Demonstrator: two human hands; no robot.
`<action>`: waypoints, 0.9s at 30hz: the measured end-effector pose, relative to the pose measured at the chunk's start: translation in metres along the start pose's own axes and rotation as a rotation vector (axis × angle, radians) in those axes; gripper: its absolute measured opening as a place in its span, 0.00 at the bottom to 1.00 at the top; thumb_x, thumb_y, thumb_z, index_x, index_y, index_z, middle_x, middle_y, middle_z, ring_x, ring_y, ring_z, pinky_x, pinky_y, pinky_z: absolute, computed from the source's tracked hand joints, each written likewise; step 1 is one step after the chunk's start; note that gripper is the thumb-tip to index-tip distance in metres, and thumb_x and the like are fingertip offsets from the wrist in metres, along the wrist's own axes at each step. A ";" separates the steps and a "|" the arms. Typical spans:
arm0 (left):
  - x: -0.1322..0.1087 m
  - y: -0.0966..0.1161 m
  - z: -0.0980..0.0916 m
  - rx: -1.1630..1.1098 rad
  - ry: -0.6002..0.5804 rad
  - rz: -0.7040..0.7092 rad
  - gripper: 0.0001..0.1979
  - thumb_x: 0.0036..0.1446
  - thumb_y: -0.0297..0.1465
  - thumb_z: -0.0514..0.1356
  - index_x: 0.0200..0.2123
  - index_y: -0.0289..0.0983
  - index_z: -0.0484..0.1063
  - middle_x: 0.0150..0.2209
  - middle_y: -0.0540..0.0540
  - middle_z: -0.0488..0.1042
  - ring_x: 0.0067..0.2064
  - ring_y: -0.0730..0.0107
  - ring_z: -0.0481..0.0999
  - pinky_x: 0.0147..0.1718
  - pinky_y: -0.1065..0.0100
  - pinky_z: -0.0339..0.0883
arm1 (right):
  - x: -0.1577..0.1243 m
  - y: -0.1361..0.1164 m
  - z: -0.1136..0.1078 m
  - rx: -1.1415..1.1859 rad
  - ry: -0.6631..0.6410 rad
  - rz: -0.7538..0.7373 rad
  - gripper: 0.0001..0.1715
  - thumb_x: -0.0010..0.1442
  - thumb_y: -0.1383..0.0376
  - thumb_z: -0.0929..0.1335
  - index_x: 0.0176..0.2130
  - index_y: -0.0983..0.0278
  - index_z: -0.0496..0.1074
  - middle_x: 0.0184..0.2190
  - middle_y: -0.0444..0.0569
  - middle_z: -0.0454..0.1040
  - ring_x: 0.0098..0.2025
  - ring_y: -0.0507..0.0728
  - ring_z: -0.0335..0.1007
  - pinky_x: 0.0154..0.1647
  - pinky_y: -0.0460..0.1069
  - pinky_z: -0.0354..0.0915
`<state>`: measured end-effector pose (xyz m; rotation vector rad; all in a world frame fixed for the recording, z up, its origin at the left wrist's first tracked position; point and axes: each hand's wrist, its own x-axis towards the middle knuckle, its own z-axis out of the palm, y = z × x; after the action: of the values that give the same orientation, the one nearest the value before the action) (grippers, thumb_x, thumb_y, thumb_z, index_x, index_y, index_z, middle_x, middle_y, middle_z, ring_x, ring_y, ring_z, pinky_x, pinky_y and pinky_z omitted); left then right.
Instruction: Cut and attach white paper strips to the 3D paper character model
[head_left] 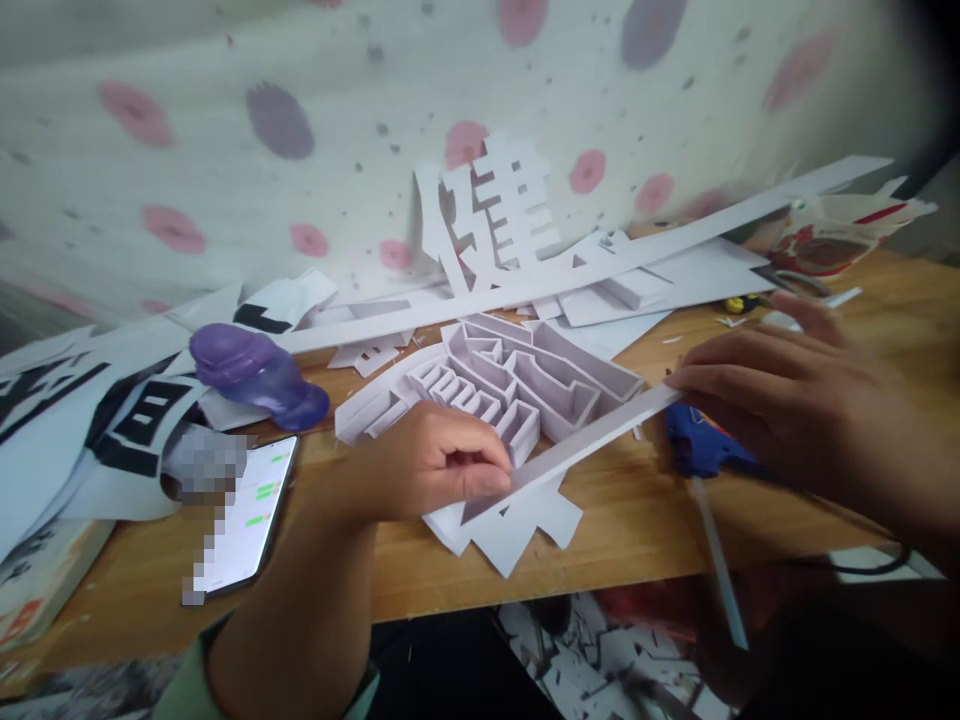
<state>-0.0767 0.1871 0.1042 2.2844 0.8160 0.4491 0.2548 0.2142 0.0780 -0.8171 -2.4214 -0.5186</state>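
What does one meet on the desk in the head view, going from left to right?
Black-and-white paper sheet → purple object → phone → left hand pinching a white paper strip → blue glue gun → right hand at the strip's other end.

- we see bare desk (637, 520) along the near edge, between our left hand (427, 465) and our right hand (780, 400), open for a pass.
- the white strip (592, 440) held between both hands bars the way across the middle.
- behind it the walled paper letter (510, 385) stands up from the desk and blocks a low sweep.
- the blue glue gun (701, 455) lies under the right hand, its stick jutting past the edge.
- to the left, the phone (247, 515) and purple object (255, 375) crowd the desk; loose paper sheets (675, 270) cover the far side.
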 end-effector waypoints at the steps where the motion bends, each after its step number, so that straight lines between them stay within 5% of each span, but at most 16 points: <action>1: -0.003 -0.002 -0.004 -0.057 0.027 -0.003 0.15 0.61 0.41 0.55 0.35 0.36 0.75 0.29 0.46 0.75 0.30 0.73 0.74 0.31 0.72 0.64 | 0.000 0.001 -0.003 -0.001 0.037 0.006 0.08 0.64 0.65 0.61 0.40 0.58 0.69 0.36 0.47 0.73 0.33 0.58 0.69 0.54 0.67 0.53; 6: -0.031 -0.002 -0.008 -0.351 0.302 0.030 0.30 0.43 0.57 0.60 0.36 0.38 0.77 0.32 0.43 0.77 0.34 0.62 0.75 0.33 0.64 0.69 | 0.002 -0.003 -0.019 0.090 0.145 0.071 0.07 0.63 0.65 0.64 0.43 0.59 0.69 0.35 0.50 0.72 0.33 0.58 0.68 0.36 0.56 0.65; 9: -0.051 0.013 0.015 -0.347 0.629 -0.008 0.20 0.43 0.48 0.67 0.35 0.39 0.76 0.32 0.45 0.76 0.33 0.62 0.74 0.34 0.62 0.69 | -0.001 -0.015 -0.031 0.211 0.125 0.142 0.06 0.63 0.65 0.64 0.42 0.60 0.69 0.36 0.49 0.71 0.33 0.55 0.68 0.30 0.50 0.66; 12: -0.066 0.032 0.045 -0.317 0.927 -0.223 0.10 0.49 0.39 0.65 0.30 0.38 0.74 0.26 0.48 0.74 0.30 0.66 0.72 0.32 0.64 0.69 | -0.007 -0.032 -0.045 0.330 0.079 0.101 0.06 0.64 0.66 0.63 0.42 0.58 0.68 0.37 0.46 0.70 0.33 0.52 0.69 0.30 0.46 0.67; 17: -0.083 0.075 0.068 -0.429 1.268 -0.178 0.13 0.48 0.45 0.64 0.27 0.43 0.68 0.25 0.53 0.71 0.30 0.68 0.71 0.34 0.62 0.71 | -0.010 -0.074 -0.073 0.585 0.054 0.046 0.07 0.63 0.66 0.63 0.41 0.56 0.68 0.34 0.46 0.72 0.32 0.54 0.70 0.26 0.47 0.67; 19: -0.084 0.096 0.074 -0.446 1.286 -0.160 0.16 0.48 0.50 0.61 0.31 0.46 0.69 0.31 0.52 0.72 0.33 0.66 0.71 0.36 0.60 0.72 | -0.007 -0.095 -0.080 0.777 0.051 0.083 0.06 0.62 0.65 0.63 0.40 0.55 0.68 0.32 0.45 0.72 0.32 0.55 0.70 0.26 0.48 0.66; 21: -0.081 0.115 0.085 -0.521 1.179 -0.145 0.19 0.47 0.54 0.60 0.37 0.50 0.70 0.37 0.50 0.74 0.37 0.62 0.73 0.37 0.58 0.72 | -0.003 -0.118 -0.078 0.982 0.035 0.148 0.04 0.63 0.64 0.63 0.36 0.55 0.67 0.29 0.44 0.71 0.30 0.54 0.68 0.27 0.48 0.66; 24: -0.071 0.134 0.109 -0.663 0.967 -0.153 0.33 0.45 0.62 0.53 0.48 0.50 0.67 0.45 0.45 0.74 0.46 0.51 0.73 0.41 0.52 0.71 | 0.001 -0.150 -0.059 1.192 0.046 0.302 0.08 0.62 0.59 0.63 0.32 0.58 0.66 0.26 0.44 0.68 0.27 0.54 0.66 0.26 0.48 0.63; 27: -0.063 0.139 0.126 -0.638 0.927 -0.249 0.35 0.50 0.60 0.50 0.53 0.45 0.61 0.48 0.40 0.73 0.51 0.48 0.72 0.45 0.51 0.69 | 0.002 -0.176 -0.035 1.312 0.007 0.414 0.12 0.63 0.58 0.61 0.30 0.61 0.62 0.23 0.43 0.65 0.24 0.52 0.62 0.21 0.46 0.60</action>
<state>0.0006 0.0045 0.1030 1.3022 1.1452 1.4560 0.1530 0.0670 0.0748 -0.6109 -1.8734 1.1086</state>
